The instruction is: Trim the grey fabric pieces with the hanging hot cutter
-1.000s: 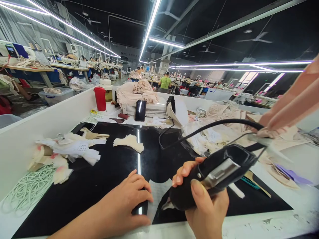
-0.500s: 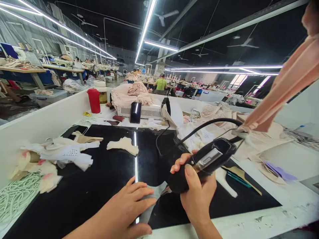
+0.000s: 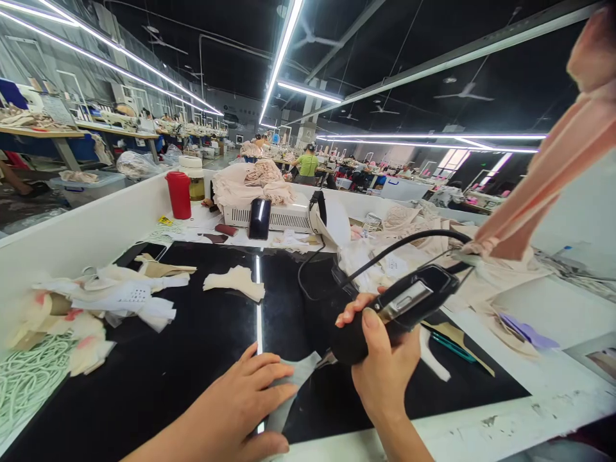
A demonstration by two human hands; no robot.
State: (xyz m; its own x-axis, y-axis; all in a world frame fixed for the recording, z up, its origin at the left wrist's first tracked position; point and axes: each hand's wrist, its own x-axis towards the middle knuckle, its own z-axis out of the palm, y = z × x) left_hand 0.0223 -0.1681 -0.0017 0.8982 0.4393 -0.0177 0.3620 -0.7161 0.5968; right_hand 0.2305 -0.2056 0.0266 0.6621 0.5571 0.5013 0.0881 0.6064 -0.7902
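My left hand (image 3: 240,401) lies flat with its fingers spread over a thin grey fabric piece (image 3: 302,372) and holds it against the black work surface (image 3: 192,366). My right hand (image 3: 385,378) is wrapped round a black corded electric hand tool (image 3: 409,301) with a narrow metal tip. That tip points down and left at the upper right corner of the grey piece. Whether it touches the fabric I cannot tell. A pink cloth strip (image 3: 534,186) is tied to the tool's rear end, where the black cord (image 3: 399,240) also comes out.
Ahead lies a cream cut piece (image 3: 235,282). White scraps (image 3: 139,295) and pale green cord (image 3: 33,385) are heaped at left. A phone (image 3: 260,218), a red cup (image 3: 178,196) and a white vented box (image 3: 289,217) stand behind. Teal tweezers (image 3: 452,346) lie at right.
The tool tip has shifted slightly right and up, towards the corner of the grey piece, with my right hand. My left hand stays pressed on the fabric. The view has turned a little.
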